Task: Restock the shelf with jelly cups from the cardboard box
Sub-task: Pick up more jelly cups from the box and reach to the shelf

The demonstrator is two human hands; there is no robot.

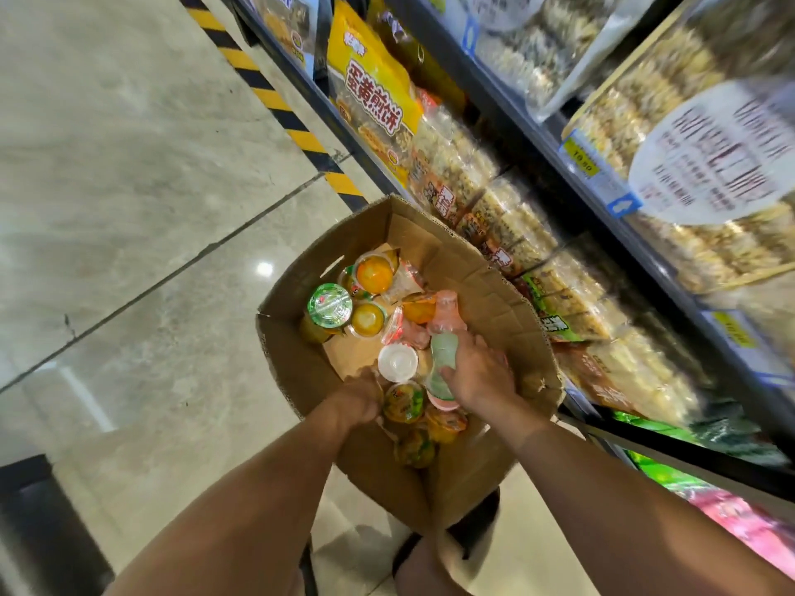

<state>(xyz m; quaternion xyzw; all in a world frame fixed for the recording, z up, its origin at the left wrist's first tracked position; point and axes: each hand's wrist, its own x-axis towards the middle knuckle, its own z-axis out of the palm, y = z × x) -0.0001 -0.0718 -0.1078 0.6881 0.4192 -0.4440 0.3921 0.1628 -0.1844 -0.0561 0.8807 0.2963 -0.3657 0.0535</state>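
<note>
An open cardboard box [471,268] stands on the floor beside the shelf [516,118]. Several jelly cups lie loose in it: an orange one [373,275], a green-lidded one [329,305], a white-lidded one [398,362]. My right hand [479,372] is shut on a pale green, bottle-shaped jelly pack [443,354] with pink ends, inside the box. Beside it, my left hand [361,397] reaches into the near left of the box, against an orange-and-green cup [402,404]. Its fingers are curled down and hidden.
Shelves on the right are packed with clear snack bags [507,225] and a yellow bag [370,79]. Price tags [581,159] hang on the shelf rails. Yellow-and-black tape [275,105] runs along the shelf base. A dark object [38,531] stands at bottom left on the tiled floor.
</note>
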